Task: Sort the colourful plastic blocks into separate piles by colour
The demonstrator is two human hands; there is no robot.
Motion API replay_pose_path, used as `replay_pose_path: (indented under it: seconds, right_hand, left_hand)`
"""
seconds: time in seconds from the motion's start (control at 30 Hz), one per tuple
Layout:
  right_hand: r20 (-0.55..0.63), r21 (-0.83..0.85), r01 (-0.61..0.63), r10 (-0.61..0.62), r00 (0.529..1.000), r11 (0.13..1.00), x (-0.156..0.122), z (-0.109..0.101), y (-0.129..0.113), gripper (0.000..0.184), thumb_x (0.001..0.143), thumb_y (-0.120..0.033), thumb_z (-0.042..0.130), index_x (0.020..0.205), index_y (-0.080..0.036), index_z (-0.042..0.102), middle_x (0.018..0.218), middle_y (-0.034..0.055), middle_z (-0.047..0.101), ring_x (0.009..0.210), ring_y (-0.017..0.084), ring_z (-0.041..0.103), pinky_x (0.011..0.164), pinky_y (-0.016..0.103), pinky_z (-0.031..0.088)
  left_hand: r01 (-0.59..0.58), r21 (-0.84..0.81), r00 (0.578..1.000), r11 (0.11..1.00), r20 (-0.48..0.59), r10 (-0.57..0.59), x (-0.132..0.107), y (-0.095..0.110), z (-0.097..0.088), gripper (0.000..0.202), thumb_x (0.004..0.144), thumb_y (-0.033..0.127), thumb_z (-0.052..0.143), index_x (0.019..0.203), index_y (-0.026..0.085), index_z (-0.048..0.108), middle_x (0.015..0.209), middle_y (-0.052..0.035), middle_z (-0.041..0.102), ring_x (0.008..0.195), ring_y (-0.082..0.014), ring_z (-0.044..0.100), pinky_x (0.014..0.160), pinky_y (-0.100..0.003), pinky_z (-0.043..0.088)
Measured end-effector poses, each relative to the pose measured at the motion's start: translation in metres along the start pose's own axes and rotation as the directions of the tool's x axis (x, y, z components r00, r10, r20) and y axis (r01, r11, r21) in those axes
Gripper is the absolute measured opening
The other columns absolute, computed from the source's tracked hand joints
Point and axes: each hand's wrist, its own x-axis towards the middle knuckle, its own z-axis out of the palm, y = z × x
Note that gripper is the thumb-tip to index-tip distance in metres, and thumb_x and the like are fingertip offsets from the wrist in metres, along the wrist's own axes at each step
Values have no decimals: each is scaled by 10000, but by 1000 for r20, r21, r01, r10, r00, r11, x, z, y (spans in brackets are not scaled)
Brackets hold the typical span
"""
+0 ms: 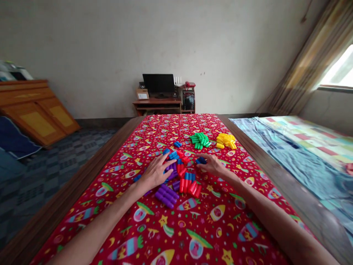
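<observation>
Forearms (91,232) cross a red cloth (176,129), hands open and apart: left hand (156,173) over purple blocks (171,171), right hand (211,164) touching blue blocks (201,160); green blocks (200,140) and yellow blocks (226,141) sit sorted by colour.

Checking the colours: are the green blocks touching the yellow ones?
Apart: the head view shows the red printed cloth between the green plastic blocks and the yellow plastic blocks.

Both the left hand (156,172) and the right hand (212,165) were bare, with long, slim fingers (168,159). The left forearm (93,230) and right forearm (278,222) were bare too, lean and narrowing toward the hands, and they ran out past the bottom of the view. Fingernails were too small to make out.
</observation>
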Motion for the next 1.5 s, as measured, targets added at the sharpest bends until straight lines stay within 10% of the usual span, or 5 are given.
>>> replay_pose_path:
  seconds: [0.3, 0.57, 0.73, 0.93, 1.5]
  right_hand:
    - [6, -285, -274, 287, 958, 919, -18, -100, 78, 234, 726, -113, 615, 903, -140, 765, 782, 65, 748, 687, 177, 674, 602, 225, 464]
    - [-301, -551, -467, 358, 884, 691, -23, -113, 66, 223, 819, -189, 548, 884, -170, 761, 840, 99, 739, 767, 191, 674, 578, 219, 395]
    - [-92, -312, 18, -49, 995, 950, -15, -62, 1, 273, 915, -211, 475, 944, -153, 740, 766, 69, 724, 690, 155, 653, 630, 226, 431]
    - [210, 121, 474, -489, 846, 872, -25, 3, -51, 303, 923, -244, 540, 1193, -180, 661, 1131, 115, 690, 975, 183, 651, 823, 266, 492]
    - [0, 290, -148, 155, 988, 945, -3, -100, 52, 342, 716, -368, 681, 955, -129, 732, 762, 53, 715, 644, 156, 633, 622, 264, 509]
  left_hand:
    - [18, -44, 991, 999, -134, -24, 18, -22, 10, 407, 901, 439, 494, 1168, 197, 683, 1406, -139, 518, 1257, -335, 527, 1055, -487, 446]
    - [39, -165, 968, 986, -238, -78, 24, -36, 0, 400, 882, 484, 477, 926, 175, 727, 1103, -130, 684, 986, -264, 675, 917, -396, 546]
    - [17, -174, 957, 985, -282, -67, 23, -36, -2, 337, 879, 419, 477, 860, 184, 719, 1023, -114, 687, 955, -242, 672, 905, -382, 546]
    - [-19, -174, 969, 985, -247, -25, 24, -26, -9, 289, 876, 354, 483, 911, 191, 720, 1056, -99, 682, 982, -234, 659, 922, -384, 536]
    - [-70, -217, 987, 974, -156, 36, 28, -12, -14, 340, 914, 354, 417, 896, 197, 719, 959, -81, 744, 920, -217, 688, 890, -352, 532]
